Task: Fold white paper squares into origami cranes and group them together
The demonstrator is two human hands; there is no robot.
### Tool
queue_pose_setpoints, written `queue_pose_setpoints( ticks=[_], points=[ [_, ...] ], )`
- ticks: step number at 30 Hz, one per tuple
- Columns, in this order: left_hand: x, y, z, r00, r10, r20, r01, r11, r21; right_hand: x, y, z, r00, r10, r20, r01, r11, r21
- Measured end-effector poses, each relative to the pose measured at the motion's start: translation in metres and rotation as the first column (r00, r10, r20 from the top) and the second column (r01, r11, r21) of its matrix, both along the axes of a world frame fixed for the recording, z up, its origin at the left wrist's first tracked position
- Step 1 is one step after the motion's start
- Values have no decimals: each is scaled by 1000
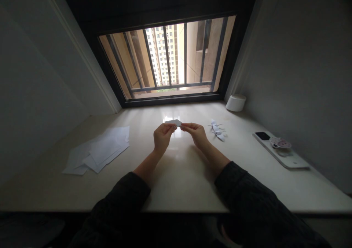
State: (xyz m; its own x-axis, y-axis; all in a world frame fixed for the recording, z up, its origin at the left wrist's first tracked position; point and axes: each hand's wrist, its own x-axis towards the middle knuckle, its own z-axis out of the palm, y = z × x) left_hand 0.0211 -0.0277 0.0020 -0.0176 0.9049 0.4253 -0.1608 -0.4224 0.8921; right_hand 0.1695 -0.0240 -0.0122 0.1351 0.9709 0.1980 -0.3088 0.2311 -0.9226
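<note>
Between my two hands is a small piece of folded white paper (173, 122), held up above the sill and looking grey against the light. My left hand (162, 135) pinches its near left edge between thumb and fingers. On the other side, my right hand (195, 132) pinches the right corner. The fingertips of both hands are close together, and they cover part of the paper's lower edge. To the right of my right hand lie a few small folded paper cranes (218, 130), close to one another.
Loose white paper sheets (106, 147) overlap on the left of the pale sill (181, 189). At the right lies a white phone (286, 154) with a round grip on its back. A white cylindrical object (235, 103) stands by the right wall. Behind is a barred window (176, 100).
</note>
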Motion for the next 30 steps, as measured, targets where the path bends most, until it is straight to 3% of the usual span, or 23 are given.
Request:
queue_pose_setpoints(
  ticks=[8,14,19,30],
  points=[
    [4,-2,2,999,18,38,-17,1000,-21,-3,-2,0,1000,-11,-16,11,1000,8],
    [5,-2,0,998,60,-6,-59,996,67,-9,-4,-1,995,-10,-99,11,1000,13],
    [6,-4,5,998,46,31,-47,998,45,-8,-3,-2,996,-23,-81,22,1000,-13],
    [-1,2,7,996,56,67,-55,998,-19,-6,-5,5,989,119,-92,-121,993,-12]
  ],
)
